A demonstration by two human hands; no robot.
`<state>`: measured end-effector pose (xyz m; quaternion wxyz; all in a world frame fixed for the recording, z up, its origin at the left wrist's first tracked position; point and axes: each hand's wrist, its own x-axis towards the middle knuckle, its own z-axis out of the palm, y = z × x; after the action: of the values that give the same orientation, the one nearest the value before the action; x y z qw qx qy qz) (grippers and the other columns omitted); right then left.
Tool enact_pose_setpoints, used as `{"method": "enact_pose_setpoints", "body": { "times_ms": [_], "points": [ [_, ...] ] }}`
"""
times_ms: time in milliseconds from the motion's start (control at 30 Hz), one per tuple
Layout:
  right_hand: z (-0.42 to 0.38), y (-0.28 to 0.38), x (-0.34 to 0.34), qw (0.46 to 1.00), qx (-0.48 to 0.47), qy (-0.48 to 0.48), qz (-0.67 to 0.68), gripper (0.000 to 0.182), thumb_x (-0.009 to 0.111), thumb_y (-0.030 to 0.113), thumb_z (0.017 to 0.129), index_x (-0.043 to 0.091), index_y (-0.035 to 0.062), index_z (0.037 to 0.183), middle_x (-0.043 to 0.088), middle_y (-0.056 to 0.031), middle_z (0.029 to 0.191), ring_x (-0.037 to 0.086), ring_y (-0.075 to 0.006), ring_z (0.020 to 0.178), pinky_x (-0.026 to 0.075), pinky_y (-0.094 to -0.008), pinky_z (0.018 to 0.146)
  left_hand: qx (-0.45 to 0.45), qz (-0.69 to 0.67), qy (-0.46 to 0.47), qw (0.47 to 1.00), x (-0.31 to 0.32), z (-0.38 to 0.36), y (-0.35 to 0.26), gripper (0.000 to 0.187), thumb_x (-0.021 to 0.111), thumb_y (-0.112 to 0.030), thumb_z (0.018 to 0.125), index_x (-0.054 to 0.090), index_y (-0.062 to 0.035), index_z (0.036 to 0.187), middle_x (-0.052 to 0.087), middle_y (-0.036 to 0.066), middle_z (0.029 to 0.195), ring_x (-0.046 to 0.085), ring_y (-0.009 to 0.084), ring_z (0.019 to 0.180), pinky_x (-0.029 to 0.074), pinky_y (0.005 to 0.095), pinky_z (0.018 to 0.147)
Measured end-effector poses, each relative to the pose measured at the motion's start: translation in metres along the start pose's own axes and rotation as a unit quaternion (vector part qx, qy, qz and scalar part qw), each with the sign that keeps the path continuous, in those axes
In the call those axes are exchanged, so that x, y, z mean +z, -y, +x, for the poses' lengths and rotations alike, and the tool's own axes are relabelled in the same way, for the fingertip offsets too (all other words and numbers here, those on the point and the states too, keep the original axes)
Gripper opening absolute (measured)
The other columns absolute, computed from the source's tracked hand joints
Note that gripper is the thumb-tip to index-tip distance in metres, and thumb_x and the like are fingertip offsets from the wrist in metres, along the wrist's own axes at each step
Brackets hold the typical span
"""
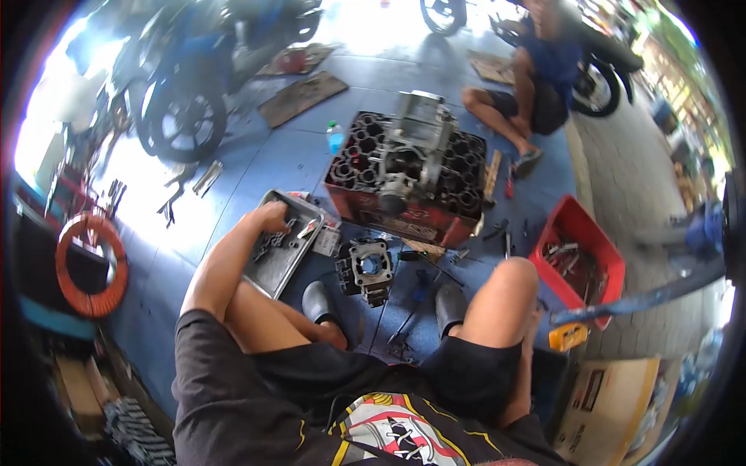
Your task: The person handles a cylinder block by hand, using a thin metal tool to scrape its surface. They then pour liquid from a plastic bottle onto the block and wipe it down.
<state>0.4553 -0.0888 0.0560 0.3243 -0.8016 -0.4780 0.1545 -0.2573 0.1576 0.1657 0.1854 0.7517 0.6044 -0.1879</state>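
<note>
My left hand (273,217) reaches into a metal tray (272,284) on the floor at my left. Its fingers are curled down among small metal parts (268,247); what they hold, if anything, is hidden. My right hand (536,320) is beside my right knee, mostly hidden behind the leg, so its fingers do not show clearly. Between my feet stands an engine cylinder block (368,266) with a blue centre. Beyond it, a larger engine case (420,140) rests on a red bottle crate (388,213).
A red bin (575,225) of metal parts stands at right, near a yellow object (568,336). Small boxes (326,239) lie beside the tray. Tools (509,242) are scattered on the floor. Another person (540,74) sits at back right. A motorcycle wheel (186,124) stands at back left.
</note>
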Motion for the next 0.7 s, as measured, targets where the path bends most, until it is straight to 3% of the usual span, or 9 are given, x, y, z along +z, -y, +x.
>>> {"method": "enact_pose_setpoints", "body": {
  "times_ms": [67, 100, 200, 267, 400, 500, 600, 667, 700],
  "points": [
    [0.018, 0.015, -0.035, 0.989, -0.125, -0.018, -0.079, 0.054, 0.067, 0.037, 0.086, 0.056, -0.0051, 0.118, 0.054, -0.0290, 0.119, 0.054, -0.0455, 0.107, 0.044, -0.0460, 0.093, 0.000, 0.022, -0.012, 1.000, -0.015, -0.009, -0.013, 0.061, 0.082, -0.036, 0.068, 0.064, 0.0039, 0.111, 0.065, 0.023, 0.114, 0.062, 0.0334, 0.110, 0.051, 0.0419, 0.092],
    [0.037, 0.023, -0.048, 0.948, -0.273, -0.157, -0.037, 0.056, 0.065, 0.041, 0.088, 0.058, -0.0073, 0.116, 0.058, -0.0282, 0.117, 0.056, -0.0428, 0.107, 0.045, -0.0473, 0.091, 0.011, 0.027, -0.049, 0.998, -0.009, 0.001, -0.001, 0.059, 0.082, -0.035, 0.068, 0.066, 0.0030, 0.110, 0.066, 0.023, 0.113, 0.063, 0.0325, 0.109, 0.052, 0.0416, 0.091],
    [0.042, 0.201, -0.124, 0.973, -0.171, -0.152, 0.022, 0.040, 0.064, 0.026, 0.094, 0.059, -0.0060, 0.117, 0.067, -0.0195, 0.101, 0.065, -0.0256, 0.088, 0.051, -0.0354, 0.080, -0.031, 0.015, 0.025, 0.999, -0.025, 0.011, -0.019, 0.047, 0.081, -0.035, 0.069, 0.072, 0.0001, 0.100, 0.069, 0.021, 0.106, 0.067, 0.0312, 0.102, 0.055, 0.0414, 0.084],
    [0.056, 0.254, -0.139, 0.947, -0.276, -0.161, 0.028, 0.035, 0.062, 0.021, 0.096, 0.058, -0.0053, 0.118, 0.067, -0.0172, 0.102, 0.065, -0.0197, 0.087, 0.052, -0.0334, 0.078, 0.000, -0.014, -0.060, 0.998, -0.047, -0.008, -0.038, 0.041, 0.080, -0.034, 0.069, 0.073, -0.0013, 0.093, 0.070, 0.022, 0.101, 0.068, 0.0322, 0.095, 0.056, 0.0418, 0.079],
    [0.047, 0.349, -0.123, 0.934, -0.355, -0.014, 0.043, 0.033, 0.066, 0.016, 0.090, 0.060, 0.0002, 0.118, 0.067, -0.0162, 0.102, 0.068, -0.0223, 0.089, 0.053, -0.0342, 0.078, 0.073, -0.028, -0.152, 0.985, -0.035, 0.020, -0.040, 0.043, 0.078, -0.035, 0.070, 0.071, -0.0014, 0.095, 0.068, 0.023, 0.102, 0.066, 0.0377, 0.097, 0.054, 0.0447, 0.082],
    [0.075, 0.354, -0.082, 0.880, -0.464, 0.083, -0.054, 0.036, 0.067, 0.022, 0.085, 0.060, 0.0024, 0.115, 0.064, -0.0217, 0.104, 0.062, -0.0395, 0.099, 0.051, -0.0450, 0.087, 0.075, -0.011, -0.064, 0.995, -0.022, 0.025, -0.054, 0.047, 0.078, -0.034, 0.069, 0.070, -0.0011, 0.102, 0.068, 0.022, 0.104, 0.066, 0.0362, 0.098, 0.053, 0.0440, 0.086],
    [0.091, 0.321, -0.047, 0.848, -0.372, 0.247, -0.286, 0.036, 0.061, 0.027, 0.087, 0.060, 0.0008, 0.112, 0.064, -0.0233, 0.103, 0.064, -0.0403, 0.096, 0.051, -0.0478, 0.085, 0.082, 0.070, -0.010, 0.994, -0.023, 0.028, -0.054, 0.054, 0.080, -0.036, 0.066, 0.068, -0.0016, 0.107, 0.067, 0.022, 0.108, 0.064, 0.0354, 0.103, 0.052, 0.0429, 0.089],
    [0.101, 0.303, -0.023, 0.771, -0.299, 0.415, -0.379, 0.036, 0.069, 0.027, 0.083, 0.062, -0.0013, 0.105, 0.068, -0.0234, 0.099, 0.066, -0.0368, 0.099, 0.054, -0.0464, 0.082, 0.096, 0.050, -0.030, 0.994, -0.029, 0.025, -0.053, 0.057, 0.081, -0.035, 0.066, 0.066, -0.0015, 0.109, 0.066, 0.021, 0.113, 0.062, 0.0349, 0.108, 0.050, 0.0421, 0.092],
    [0.086, 0.316, -0.032, 0.778, -0.305, 0.391, -0.384, 0.036, 0.073, 0.027, 0.082, 0.062, -0.0018, 0.102, 0.069, -0.0224, 0.096, 0.067, -0.0360, 0.098, 0.054, -0.0453, 0.083, 0.075, 0.028, -0.037, 0.996, -0.034, 0.025, -0.055, 0.058, 0.081, -0.035, 0.065, 0.066, -0.0011, 0.109, 0.066, 0.021, 0.113, 0.062, 0.0348, 0.109, 0.050, 0.0422, 0.093]
  ]
}}
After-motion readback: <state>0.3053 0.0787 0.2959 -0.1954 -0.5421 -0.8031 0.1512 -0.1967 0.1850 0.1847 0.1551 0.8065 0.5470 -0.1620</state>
